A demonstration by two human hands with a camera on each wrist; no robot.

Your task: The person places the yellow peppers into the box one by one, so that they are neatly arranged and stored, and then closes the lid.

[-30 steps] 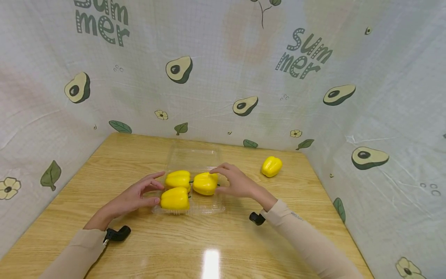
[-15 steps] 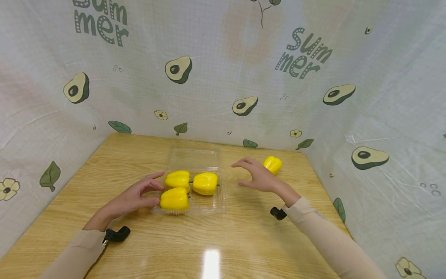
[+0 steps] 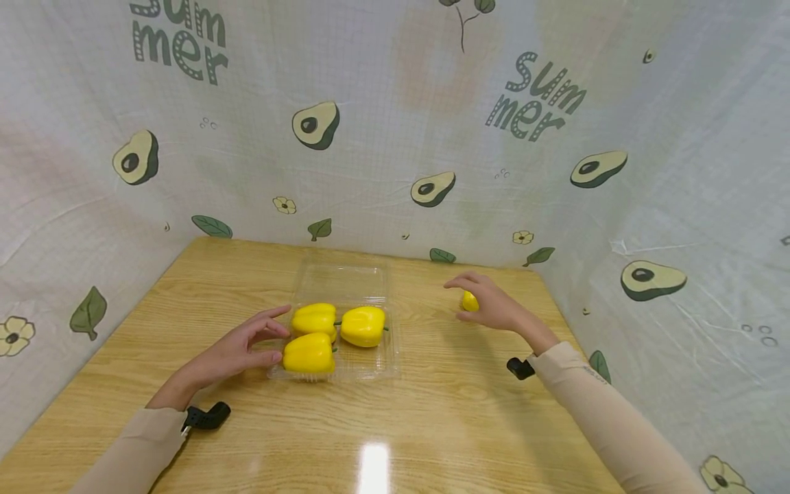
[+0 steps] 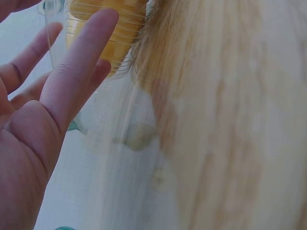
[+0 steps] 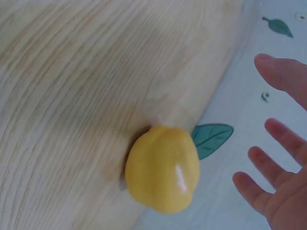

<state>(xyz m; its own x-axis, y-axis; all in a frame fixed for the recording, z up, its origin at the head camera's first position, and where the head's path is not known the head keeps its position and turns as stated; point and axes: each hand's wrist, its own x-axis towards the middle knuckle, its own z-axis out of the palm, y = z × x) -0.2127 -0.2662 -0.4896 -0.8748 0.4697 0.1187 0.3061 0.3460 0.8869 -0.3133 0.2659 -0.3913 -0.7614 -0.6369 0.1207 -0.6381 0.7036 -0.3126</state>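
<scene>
Three yellow bell peppers sit in the clear plastic clamshell box (image 3: 364, 370): a back-left pepper (image 3: 314, 320), a front-left pepper (image 3: 308, 353) and a right pepper (image 3: 363, 326). At the box's left side is my left hand (image 3: 237, 346), thumb and fingers spread near the front-left pepper; contact with the box is hard to tell. My right hand (image 3: 490, 302) hovers with spread fingers over a lone yellow bell pepper (image 5: 163, 170) at the back right, mostly hidden by the hand in the head view. The right wrist view shows a gap between fingers and pepper.
The box's transparent lid (image 3: 343, 280) lies folded back toward the rear of the wooden table (image 3: 308, 432). A printed cloth (image 3: 370, 158) with avocados and leaves hangs behind the table and along both sides.
My right hand has left the right pepper in the box and moved rightward to above the lone pepper. The left hand and the boxed peppers have stayed put.
</scene>
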